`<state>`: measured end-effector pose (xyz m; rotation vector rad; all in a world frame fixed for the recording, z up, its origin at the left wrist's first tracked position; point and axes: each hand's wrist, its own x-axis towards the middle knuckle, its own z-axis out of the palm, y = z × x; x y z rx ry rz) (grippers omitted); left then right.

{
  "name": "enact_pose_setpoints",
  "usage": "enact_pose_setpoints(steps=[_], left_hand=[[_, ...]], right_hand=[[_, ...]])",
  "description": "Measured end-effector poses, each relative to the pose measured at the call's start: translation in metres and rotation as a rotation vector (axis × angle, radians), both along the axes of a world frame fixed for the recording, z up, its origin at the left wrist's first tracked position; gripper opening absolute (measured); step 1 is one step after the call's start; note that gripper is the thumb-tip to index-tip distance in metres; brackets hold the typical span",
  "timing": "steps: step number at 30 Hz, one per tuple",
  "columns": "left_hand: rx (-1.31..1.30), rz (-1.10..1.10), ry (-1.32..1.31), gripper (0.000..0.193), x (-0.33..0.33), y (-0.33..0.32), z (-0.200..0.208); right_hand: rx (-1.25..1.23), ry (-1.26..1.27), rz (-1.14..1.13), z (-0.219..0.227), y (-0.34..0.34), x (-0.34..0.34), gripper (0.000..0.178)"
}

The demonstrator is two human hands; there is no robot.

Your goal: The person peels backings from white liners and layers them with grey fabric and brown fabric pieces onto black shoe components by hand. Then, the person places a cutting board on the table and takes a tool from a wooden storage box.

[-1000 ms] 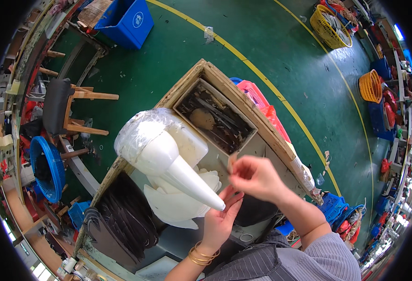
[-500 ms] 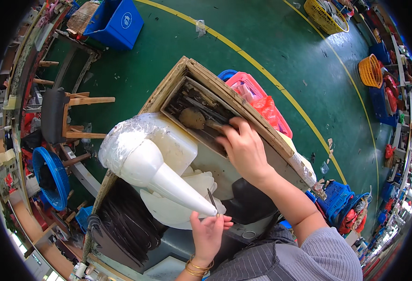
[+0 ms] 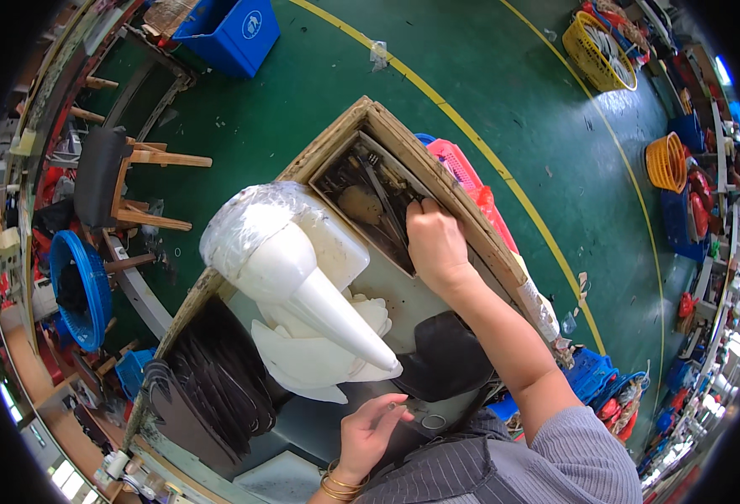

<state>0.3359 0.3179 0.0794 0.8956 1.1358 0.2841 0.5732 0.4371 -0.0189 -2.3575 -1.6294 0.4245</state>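
My right hand (image 3: 437, 242) reaches into a narrow wooden compartment (image 3: 323, 195) of loose tools. Its fingers are curled, with their tips hidden, and I cannot make out what they grip. Inside lie a round-ended tan tool (image 3: 360, 204) and several thin dark tools. My left hand (image 3: 367, 435) is below the tip of a smooth white tapered form (image 3: 340, 317), apart from it. Its thumb and fingers curl together, with something small and unclear between them. Clear plastic wrap (image 3: 248, 227) covers the form's thick end. White flat cut pieces (image 3: 302, 361) lie beneath the form.
Dark flat sheets (image 3: 214, 378) are stacked at the bench's left, and a black piece (image 3: 445, 357) lies near its middle. The bench has a raised wooden rim (image 3: 487, 244). Beyond it stand a pink basket (image 3: 458, 164), a stool (image 3: 105, 176) and a blue bin (image 3: 235, 38).
My left hand has drawn down from the form's tip, and the thin pointed tool it held no longer shows. My right hand's fingers have curled inside the compartment. The whole view has shifted slightly.
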Motion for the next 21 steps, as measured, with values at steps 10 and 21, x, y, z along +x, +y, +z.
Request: enact_pose_setpoints(steps=[10,21], left_hand=[[-0.106,0.328,-0.145,0.013,-0.024,-0.015,0.000],[-0.418,0.478,-0.293,0.012,-0.023,-0.050,0.001]], right_hand=[[0.020,1.547,-0.525,0.053,-0.028,0.024,0.021],[-0.286,1.178,0.039,0.107,-0.206,-0.089,0.016]])
